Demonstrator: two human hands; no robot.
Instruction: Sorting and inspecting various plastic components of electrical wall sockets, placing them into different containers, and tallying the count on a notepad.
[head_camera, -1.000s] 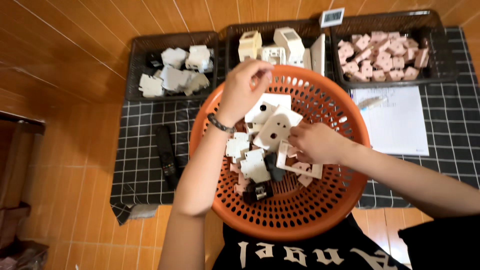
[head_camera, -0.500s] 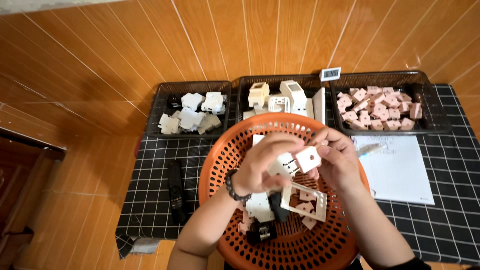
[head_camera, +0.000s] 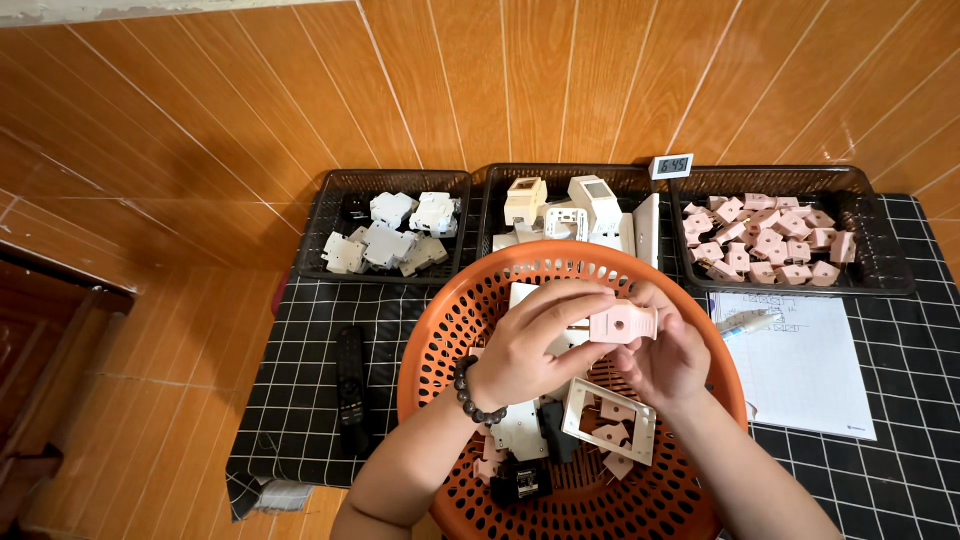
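Note:
Both hands hold a small pink plastic plug piece (head_camera: 623, 323) above the round orange basket (head_camera: 470, 310). My left hand (head_camera: 535, 345), with a dark bead bracelet at the wrist, grips the piece from the left. My right hand (head_camera: 665, 355) supports it from below and the right. In the basket under the hands lie several white and pink plastic parts, a cream rectangular frame plate (head_camera: 610, 420) and a black part (head_camera: 520, 482).
Three black mesh trays stand at the back: grey-white parts on the left (head_camera: 390, 235), cream housings in the middle (head_camera: 565, 205), pink pieces on the right (head_camera: 770, 235). A small digital clock (head_camera: 672, 165), a paper sheet (head_camera: 805, 360) with a pen (head_camera: 748, 320), and a black remote (head_camera: 350, 385) lie on the checked mat.
The hands have come together over the basket. A white piece held half a second ago is gone from them; both hands are now on a pink piece. The camera tilted up.

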